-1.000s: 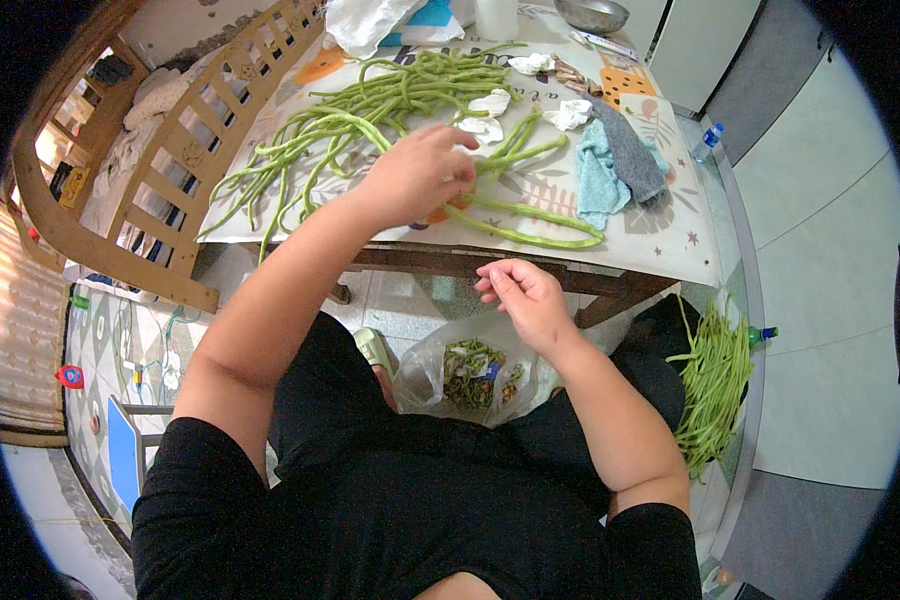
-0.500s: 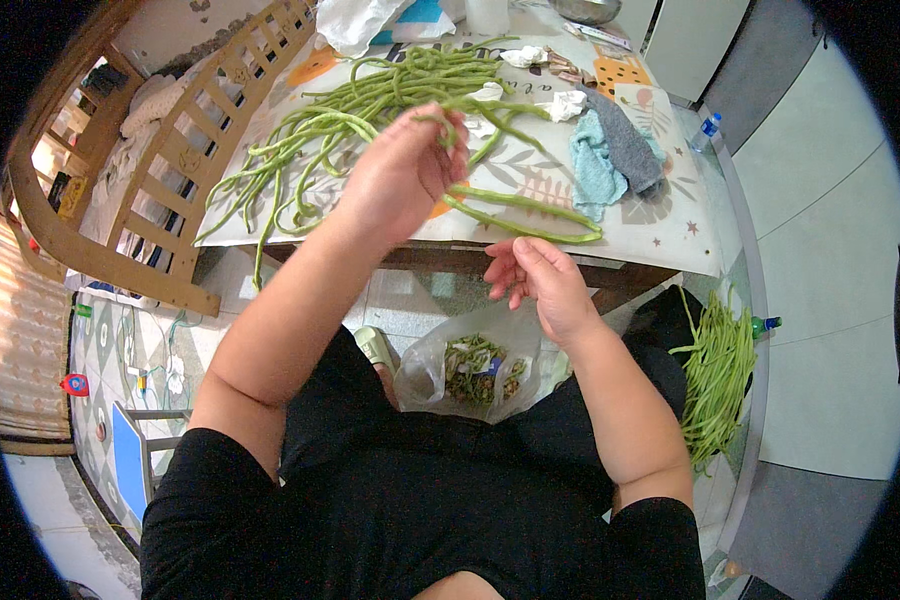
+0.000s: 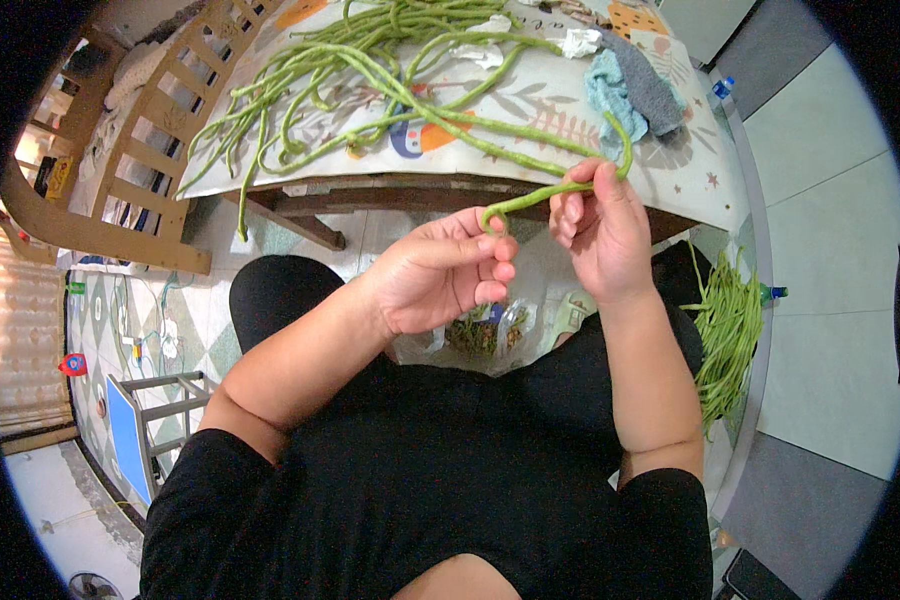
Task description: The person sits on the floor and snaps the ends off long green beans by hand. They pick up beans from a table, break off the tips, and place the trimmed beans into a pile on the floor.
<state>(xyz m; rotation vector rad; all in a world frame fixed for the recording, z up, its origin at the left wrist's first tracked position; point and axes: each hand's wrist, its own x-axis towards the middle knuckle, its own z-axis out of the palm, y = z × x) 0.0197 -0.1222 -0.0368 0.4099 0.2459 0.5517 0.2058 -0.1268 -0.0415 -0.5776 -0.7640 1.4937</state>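
In the head view, a long green bean (image 3: 538, 197) is held up between the person's two hands, just in front of the near edge of the worktop (image 3: 715, 222). The left hand (image 3: 430, 272) is half closed, thumb and forefinger pinching the bean close to one end, where it curls into a small hook; its other fingers are loosely bent and spread a little. The right hand (image 3: 615, 240) grips the same bean farther along between thumb and fingertips, its remaining fingers curled in with nothing else visible in them. Past the right hand the bean bends upward, its far end showing in front of a blue cloth (image 3: 608, 90); whether it touches the cloth I cannot tell. More long beans (image 3: 270, 72) lie loosely across the worktop, some crossing one another, and a thick bundle of beans (image 3: 727, 335) is beside the right knee. Below the left hand, a clear plastic bag (image 3: 422, 350) has greenish scraps in it. The bean looks light and supple along its length, yet probably crisp enough to snap at a sharp bend, and its smooth skin may slide; a gentle thumb-and-forefinger pinch near the end should suit it best.
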